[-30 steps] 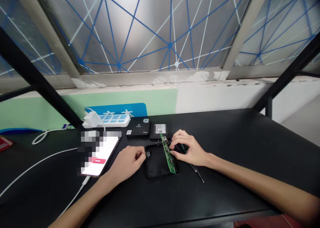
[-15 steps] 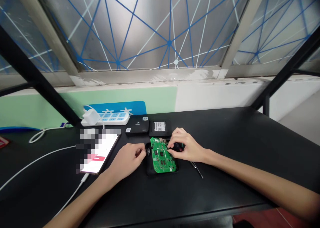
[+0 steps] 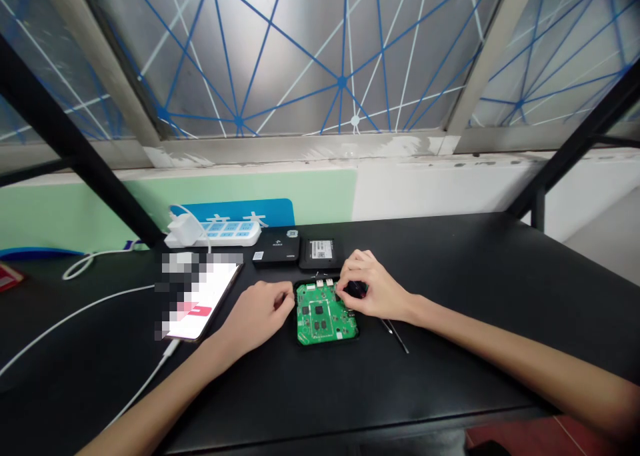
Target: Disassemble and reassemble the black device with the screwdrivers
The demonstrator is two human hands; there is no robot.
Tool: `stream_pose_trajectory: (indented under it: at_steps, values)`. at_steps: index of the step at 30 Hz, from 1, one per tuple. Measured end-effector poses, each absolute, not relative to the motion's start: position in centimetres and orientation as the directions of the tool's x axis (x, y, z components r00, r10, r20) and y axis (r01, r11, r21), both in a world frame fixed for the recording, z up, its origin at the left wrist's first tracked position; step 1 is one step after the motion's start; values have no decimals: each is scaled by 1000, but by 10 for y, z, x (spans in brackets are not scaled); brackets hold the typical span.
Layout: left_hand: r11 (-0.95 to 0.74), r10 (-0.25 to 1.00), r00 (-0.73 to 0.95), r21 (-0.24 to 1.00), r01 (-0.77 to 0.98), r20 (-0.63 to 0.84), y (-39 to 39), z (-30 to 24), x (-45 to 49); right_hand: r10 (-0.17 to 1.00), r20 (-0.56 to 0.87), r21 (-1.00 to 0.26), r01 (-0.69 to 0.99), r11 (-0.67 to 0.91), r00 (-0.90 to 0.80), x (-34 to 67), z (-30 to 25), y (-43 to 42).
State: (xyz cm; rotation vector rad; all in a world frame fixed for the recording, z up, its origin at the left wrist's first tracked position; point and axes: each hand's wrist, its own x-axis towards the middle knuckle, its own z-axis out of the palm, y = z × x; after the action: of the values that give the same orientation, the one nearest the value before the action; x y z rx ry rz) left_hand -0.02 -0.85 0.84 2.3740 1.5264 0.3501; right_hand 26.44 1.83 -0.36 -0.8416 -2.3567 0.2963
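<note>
A green circuit board (image 3: pixel 320 316) lies flat inside a shallow black plastic case (image 3: pixel 359 333), whose rim shows around it. My left hand (image 3: pixel 265 313) is closed at the case's left edge, thumb and forefinger pressed on its rim. At the board's upper right edge, my right hand (image 3: pixel 370 286) pinches beside the connectors, with thumb and forefinger together on the edge. Under the right palm sits a dark handle, mostly covered. A thin metal shaft (image 3: pixel 399 339) points out from below that hand toward the lower right, with a second slim metal tip next to it.
Behind the case are a black box (image 3: pixel 277 249) and a black cover with a white label (image 3: pixel 321 250). To the left lie a lit phone (image 3: pixel 205 303) on a white cable (image 3: pixel 145 383) and a white power strip (image 3: pixel 230 233) with a charger (image 3: pixel 184 231). A wall stands behind the table.
The circuit board was tilted and askew over the case; now it sits level and square inside it. Both hands stay at nearly the same spots.
</note>
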Motion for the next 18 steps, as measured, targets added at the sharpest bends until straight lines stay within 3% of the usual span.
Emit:
stream_pose_trajectory:
  at_steps: [11, 18]
  values:
    - [-385, 908, 419, 362, 849, -18, -9, 19, 2, 619, 470, -406, 469, 785, -629, 271, 3, 18]
    - [-397, 895, 438, 291, 870, -87, -3, 28, 5, 624, 470, -374, 500, 781, -624, 276, 5, 25]
